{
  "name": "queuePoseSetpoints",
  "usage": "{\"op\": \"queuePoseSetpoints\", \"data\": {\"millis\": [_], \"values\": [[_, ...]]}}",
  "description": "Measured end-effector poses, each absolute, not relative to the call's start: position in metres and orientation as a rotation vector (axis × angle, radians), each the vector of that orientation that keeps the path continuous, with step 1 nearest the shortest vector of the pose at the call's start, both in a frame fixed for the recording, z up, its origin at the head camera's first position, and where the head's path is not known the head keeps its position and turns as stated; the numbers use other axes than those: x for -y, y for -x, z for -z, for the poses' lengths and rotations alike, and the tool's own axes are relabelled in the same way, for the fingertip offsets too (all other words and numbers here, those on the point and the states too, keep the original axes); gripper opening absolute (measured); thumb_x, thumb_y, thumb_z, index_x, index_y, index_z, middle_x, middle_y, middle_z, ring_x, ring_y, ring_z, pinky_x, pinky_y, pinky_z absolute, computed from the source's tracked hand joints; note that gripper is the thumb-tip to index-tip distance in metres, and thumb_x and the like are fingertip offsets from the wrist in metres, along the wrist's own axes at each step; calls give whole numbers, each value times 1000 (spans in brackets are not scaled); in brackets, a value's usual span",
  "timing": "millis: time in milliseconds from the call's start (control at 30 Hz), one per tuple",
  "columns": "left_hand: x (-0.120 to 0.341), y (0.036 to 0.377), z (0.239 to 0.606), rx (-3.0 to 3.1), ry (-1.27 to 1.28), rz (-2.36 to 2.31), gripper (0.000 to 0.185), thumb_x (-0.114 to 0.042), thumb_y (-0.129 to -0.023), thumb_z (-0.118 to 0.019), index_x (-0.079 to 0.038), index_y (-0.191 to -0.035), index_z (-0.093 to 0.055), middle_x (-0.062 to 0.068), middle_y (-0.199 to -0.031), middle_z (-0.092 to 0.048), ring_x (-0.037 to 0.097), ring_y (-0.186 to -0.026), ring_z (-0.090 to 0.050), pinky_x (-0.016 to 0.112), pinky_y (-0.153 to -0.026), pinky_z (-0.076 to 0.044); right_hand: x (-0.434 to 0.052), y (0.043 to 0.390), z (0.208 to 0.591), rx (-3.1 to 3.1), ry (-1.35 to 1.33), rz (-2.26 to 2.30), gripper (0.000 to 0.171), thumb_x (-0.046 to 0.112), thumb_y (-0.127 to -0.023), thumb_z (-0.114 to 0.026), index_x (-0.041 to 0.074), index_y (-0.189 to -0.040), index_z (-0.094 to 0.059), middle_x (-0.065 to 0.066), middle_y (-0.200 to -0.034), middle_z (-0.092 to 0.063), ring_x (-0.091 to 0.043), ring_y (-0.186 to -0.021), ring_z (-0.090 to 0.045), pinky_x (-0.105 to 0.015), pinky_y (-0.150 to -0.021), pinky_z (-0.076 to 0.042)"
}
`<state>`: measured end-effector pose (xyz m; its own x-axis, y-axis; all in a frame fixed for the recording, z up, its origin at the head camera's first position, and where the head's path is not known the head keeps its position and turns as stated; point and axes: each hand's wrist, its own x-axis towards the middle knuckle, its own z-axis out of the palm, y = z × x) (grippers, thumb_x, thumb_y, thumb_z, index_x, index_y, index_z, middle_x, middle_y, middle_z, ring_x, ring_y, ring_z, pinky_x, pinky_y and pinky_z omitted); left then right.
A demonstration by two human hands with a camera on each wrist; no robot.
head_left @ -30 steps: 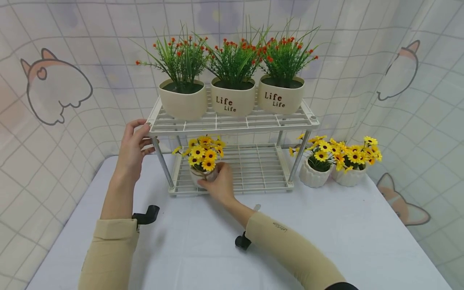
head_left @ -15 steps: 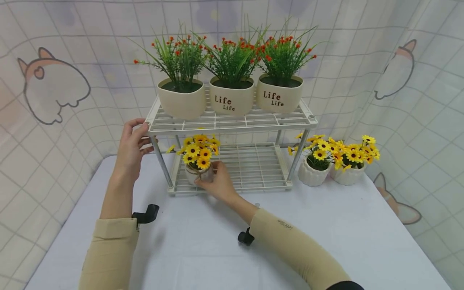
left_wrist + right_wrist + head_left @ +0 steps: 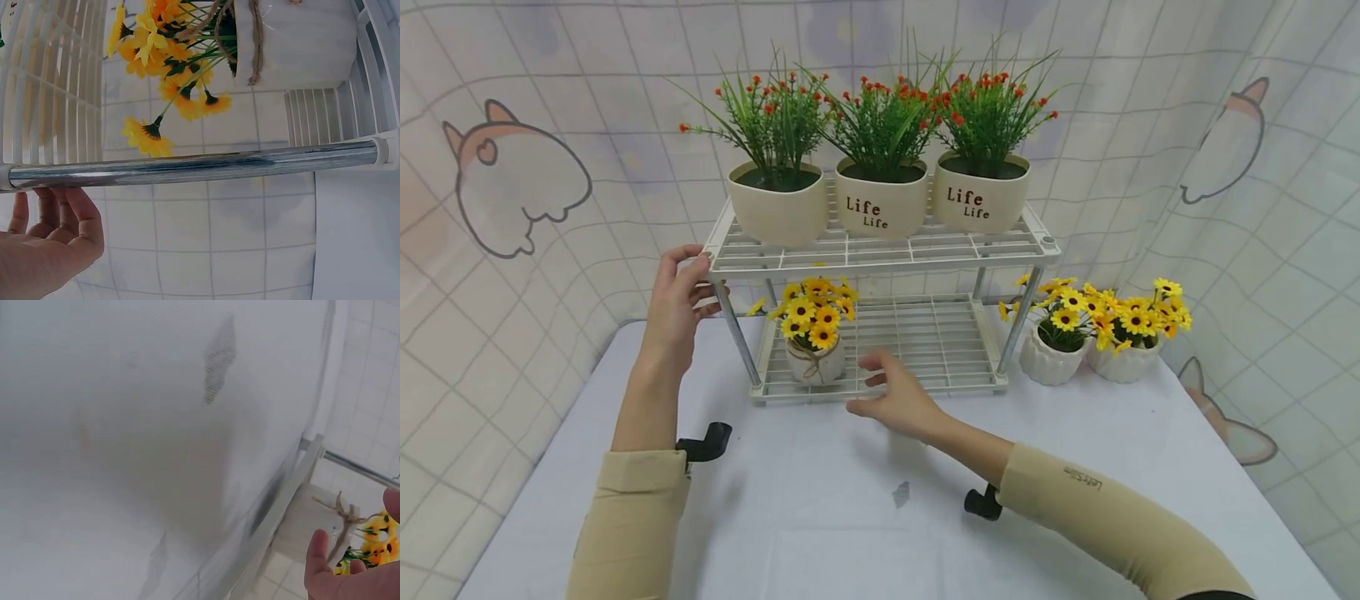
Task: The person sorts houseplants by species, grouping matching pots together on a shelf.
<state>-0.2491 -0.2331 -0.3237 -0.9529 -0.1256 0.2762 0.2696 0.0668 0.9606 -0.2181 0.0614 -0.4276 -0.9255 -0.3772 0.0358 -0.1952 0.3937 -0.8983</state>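
Sunflower pot (image 3: 815, 360) with twine round it stands on the lower shelf (image 3: 925, 346) of the white two-tier rack (image 3: 880, 250), at the left end, upright; nobody holds it. Right hand (image 3: 898, 400) hovers just in front of the shelf edge, fingers spread and relaxed, grip empty, apart from the pot; left hand (image 3: 676, 304) rests on the rack's top left corner by the metal post (image 3: 737, 337), fingers loosely laid against the frame; whether they actually curl round it is hard to tell from the wrist view (image 3: 50, 247), probably just steadying.

Progress, judged from the layout: one small sunflower pot is on the lower shelf; two more sunflower pots (image 3: 1051, 354) (image 3: 1126, 358) sit on the counter (image 3: 820, 517) to the right of the rack, touching each other, so roughly a third done if all go on the shelf; most of the lower shelf is bare.

Counts: three sunflower pots in all (one shelved, two on counter); three beige pots (image 3: 880, 204) of green plants with red buds on the top shelf, side by side, two showing "Life" lettering; one rack, two tiers; two hands.
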Motion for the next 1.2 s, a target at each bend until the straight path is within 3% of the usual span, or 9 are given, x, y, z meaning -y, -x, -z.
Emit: {"op": "queuePoseSetpoints", "data": {"millis": [200, 633, 967, 1200], "values": [[232, 249, 324, 2063, 147, 1956, 33, -41, -109, -46, -24, -138, -43, -1, -116, -57, 17, -102, -55, 37, -87, -38, -95, 197, 423, -2463, 481, 1562, 58, 19, -89, -82, 7, -137, -52, -5, -136, -55, -29, -122, -57, -38, -92, -53], [232, 248, 324, 2060, 144, 1948, 34, -41, -109, -46, -23, -138, -43, 0, -116, -57, 17, -102, -55, 37, -88, -38, -164, 174, 436, -2527, 317, 1695, 48, 16, -94, -76, 1, -133, -53, -15, -132, -56, -33, -121, -58, -42, -95, -49], [231, 249, 323, 2083, 125, 1920, 36, -42, -109, -45, -24, -139, -42, 0, -118, -56, 17, -103, -54, 36, -88, -39, -206, 176, 446, -2505, -136, 1869, 58, 19, -101, -69, -4, -144, -37, -20, -144, -43, -32, -129, -47, -18, -85, -47], [230, 248, 322, 2090, 126, 1911, 36, -43, -109, -45, -24, -140, -42, 0, -118, -56, 17, -104, -54, 36, -89, -38, -236, 190, 450, -2521, -544, 1922, 77, 29, -101, -68, 0, -154, -20, -21, -156, -27, -35, -140, -32, -39, -103, -40]]}}
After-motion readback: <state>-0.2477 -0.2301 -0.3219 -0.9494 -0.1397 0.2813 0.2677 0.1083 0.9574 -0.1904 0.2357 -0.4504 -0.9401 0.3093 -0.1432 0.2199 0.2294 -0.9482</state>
